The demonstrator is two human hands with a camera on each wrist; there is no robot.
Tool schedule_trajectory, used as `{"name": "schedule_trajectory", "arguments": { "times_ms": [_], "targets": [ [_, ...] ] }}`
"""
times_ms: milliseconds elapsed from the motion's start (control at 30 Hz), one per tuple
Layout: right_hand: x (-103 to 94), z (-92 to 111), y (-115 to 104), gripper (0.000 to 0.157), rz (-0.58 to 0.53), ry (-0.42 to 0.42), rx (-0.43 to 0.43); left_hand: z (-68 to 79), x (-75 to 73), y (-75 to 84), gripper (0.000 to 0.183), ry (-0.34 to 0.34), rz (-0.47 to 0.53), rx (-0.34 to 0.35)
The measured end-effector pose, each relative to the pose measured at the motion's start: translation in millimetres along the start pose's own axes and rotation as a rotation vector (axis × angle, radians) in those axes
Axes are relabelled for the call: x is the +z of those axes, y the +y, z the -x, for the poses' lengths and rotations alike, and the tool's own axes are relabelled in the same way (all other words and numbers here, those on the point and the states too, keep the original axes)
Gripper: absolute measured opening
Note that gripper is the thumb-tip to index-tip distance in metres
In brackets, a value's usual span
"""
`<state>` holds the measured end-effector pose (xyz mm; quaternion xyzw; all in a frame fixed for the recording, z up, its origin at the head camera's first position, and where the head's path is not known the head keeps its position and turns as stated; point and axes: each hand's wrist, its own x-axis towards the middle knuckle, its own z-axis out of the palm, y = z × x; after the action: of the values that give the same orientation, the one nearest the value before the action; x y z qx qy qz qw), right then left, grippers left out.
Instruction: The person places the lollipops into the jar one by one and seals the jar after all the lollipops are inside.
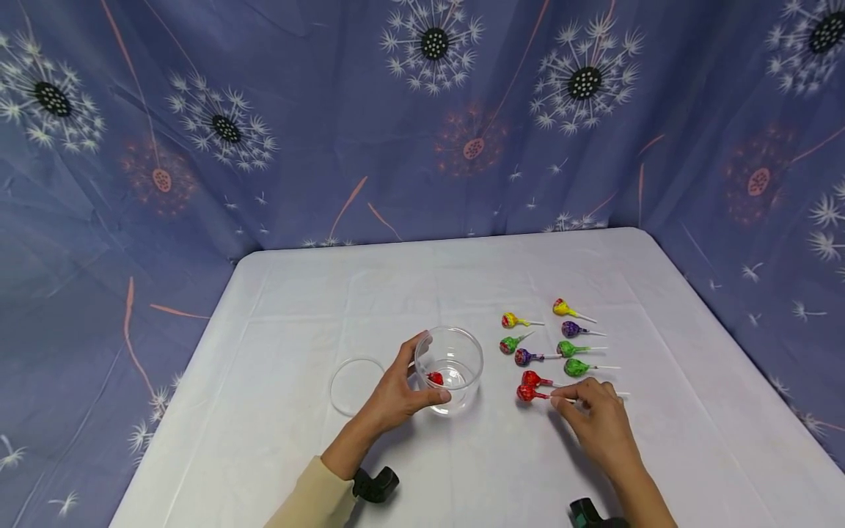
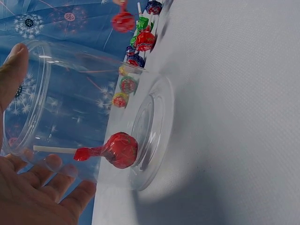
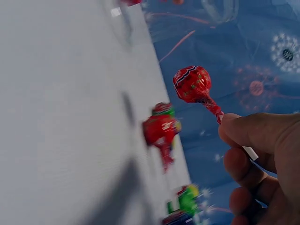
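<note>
My left hand (image 1: 396,400) grips a clear plastic jar (image 1: 472,381) by its side, thumb on the near wall and fingers behind. Inside lies one red-wrapped lollipop (image 2: 122,150), its white stick pointing toward the mouth in the left wrist view. To the right, my right hand (image 1: 597,418) pinches another red lollipop (image 3: 192,83) by the stick, between thumb and fingers. In the right wrist view its head hangs above the table. A further red lollipop (image 1: 531,378) lies right beside it, partly behind the hand.
Behind the right hand lie green (image 1: 576,367), purple (image 1: 524,357) and yellow lollipops (image 1: 510,320) in loose rows. A clear round lid (image 1: 333,400) rests left of the jar. The white-covered table (image 1: 297,293) ends at a blue patterned curtain (image 1: 317,147).
</note>
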<state>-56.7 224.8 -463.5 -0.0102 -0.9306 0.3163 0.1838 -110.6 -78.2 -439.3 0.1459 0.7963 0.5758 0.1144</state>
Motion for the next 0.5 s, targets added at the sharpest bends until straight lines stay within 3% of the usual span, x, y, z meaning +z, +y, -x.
{"name": "schedule_trajectory", "arguments": {
  "times_ms": [233,500],
  "targets": [
    [-9.8,-17.8,-13.7,0.011,-0.083,0.034,-0.081,8.8,-4.8,26.3,0.091,-0.012,0.021,0.008],
    [-19.4,-33.9,-32.6,0.010,-0.122,0.015,-0.104,10.5,-5.4,29.0,0.091,-0.012,0.029,0.014]
  ]
}}
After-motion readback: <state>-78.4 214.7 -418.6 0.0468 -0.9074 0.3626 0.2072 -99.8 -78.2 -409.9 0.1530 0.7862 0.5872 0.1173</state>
